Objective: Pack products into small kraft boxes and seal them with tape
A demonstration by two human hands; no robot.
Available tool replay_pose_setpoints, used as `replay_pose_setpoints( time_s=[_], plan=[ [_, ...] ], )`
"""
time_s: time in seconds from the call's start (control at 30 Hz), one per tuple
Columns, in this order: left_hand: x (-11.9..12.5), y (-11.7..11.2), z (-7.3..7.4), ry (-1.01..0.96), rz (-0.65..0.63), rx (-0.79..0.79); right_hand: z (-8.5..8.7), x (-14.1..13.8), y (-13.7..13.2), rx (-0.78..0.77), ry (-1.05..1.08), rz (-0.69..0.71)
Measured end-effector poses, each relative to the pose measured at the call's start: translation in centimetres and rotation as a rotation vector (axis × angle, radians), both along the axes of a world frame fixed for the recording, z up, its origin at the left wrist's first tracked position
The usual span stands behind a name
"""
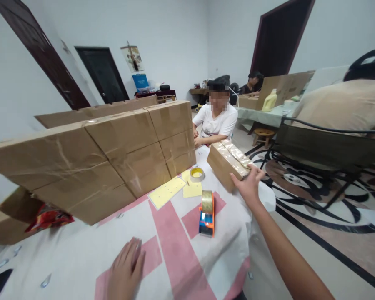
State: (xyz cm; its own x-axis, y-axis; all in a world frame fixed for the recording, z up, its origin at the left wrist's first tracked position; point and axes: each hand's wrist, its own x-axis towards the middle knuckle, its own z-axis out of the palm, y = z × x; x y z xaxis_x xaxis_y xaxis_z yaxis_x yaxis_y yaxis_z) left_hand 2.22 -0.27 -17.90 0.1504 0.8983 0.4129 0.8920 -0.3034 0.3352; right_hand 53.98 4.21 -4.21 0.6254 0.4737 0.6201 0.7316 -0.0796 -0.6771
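My right hand (250, 185) grips the near end of a taped cardboard box (221, 168), thumb on the left side and fingers over the right. This box rests at the right edge of the table, clear tape shining along its top. My left hand (128, 266) lies on the pink and white tablecloth (187, 266), fingers stretched out and holding nothing. Between the hands sits an orange and blue tape dispenser (207, 214) with a roll of tape. Behind it are a tape roll (196, 174) and yellow paper sheets (167, 191).
Stacked cardboard boxes (125, 154) form a wall along the table's far left side. A red packet (50, 217) lies by an open carton at left. Across the table sits a person in a white shirt (217, 121). A dark folding chair (328, 154) stands at right.
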Motion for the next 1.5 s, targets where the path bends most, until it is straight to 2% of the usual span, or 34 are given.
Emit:
replay_pose_setpoints(
  time_s=[0.07, 0.13, 0.23, 0.3, 0.33, 0.43, 0.5, 0.57, 0.63, 0.73, 0.8, 0.9, 0.97, 1.0, 1.1, 1.2, 1.37, 1.5],
  plan=[
    [0.0, 0.4, -0.5, 0.028, 0.008, -0.012, -1.7, 0.5, 3.5, -0.141, -0.038, -0.033],
    [0.1, 0.5, -0.3, 0.043, 0.018, -0.016, -2.3, 0.0, 7.7, -0.277, -0.067, -0.055],
    [0.2, 0.4, 0.3, 0.042, 0.029, -0.058, -0.7, -1.1, 14.0, -0.504, -0.02, 0.028],
    [0.3, 0.2, 0.7, 0.033, 0.03, -0.09, 1.1, -1.7, 16.8, -0.634, 0.043, 0.115],
    [0.3, 0.2, 0.9, 0.022, 0.031, -0.103, 2.0, -2.0, 17.6, -0.644, 0.052, 0.121],
    [0.7, 0.0, 1.2, -0.056, 0.036, -0.112, 4.0, -4.2, 17.1, -0.502, -0.049, 0.062],
    [1.1, 0.0, 1.7, -0.166, 0.05, -0.099, 4.9, -7.0, 15.5, -0.434, -0.145, 0.135],
    [1.0, 0.1, 2.8, -0.33, 0.111, -0.031, 5.5, -10.7, 14.0, -0.447, -0.207, 0.342],
    [-0.4, 0.4, 4.5, -0.459, 0.206, 0.07, 6.2, -15.1, 13.0, -0.493, -0.248, 0.608],
    [-5.7, 1.5, 7.3, -0.502, 0.361, 0.207, 6.9, -23.0, 12.5, -0.561, -0.302, 0.993],
    [-10.6, 2.7, 8.8, -0.549, 0.557, 0.347, 6.9, -28.9, 12.4, -0.581, -0.331, 1.197],
    [-17.7, 6.3, 9.4, -0.706, 0.917, 0.59, 5.8, -38.1, 12.2, -0.599, -0.357, 1.417],
    [-21.5, 9.7, 9.1, -0.806, 1.032, 0.647, 4.5, -44.1, 12.1, -0.611, -0.36, 1.499],
    [-23.2, 11.5, 8.7, -0.845, 1.038, 0.636, 3.7, -47.0, 12.2, -0.617, -0.356, 1.526],
    [-27.0, 16.4, 7.6, -0.9, 0.945, 0.546, 1.1, -54.6, 12.7, -0.636, -0.321, 1.553],
    [-29.6, 19.2, 6.4, -0.893, 0.833, 0.469, -1.3, -60.4, 13.7, -0.651, -0.278, 1.509],
    [-32.4, 21.1, 4.8, -0.881, 0.748, 0.437, -4.6, -66.8, 17.0, -0.669, -0.231, 1.351],
    [-33.6, 21.9, 3.7, -0.853, 0.659, 0.408, -6.1, -70.3, 20.2, -0.684, -0.169, 1.207]
  ],
)
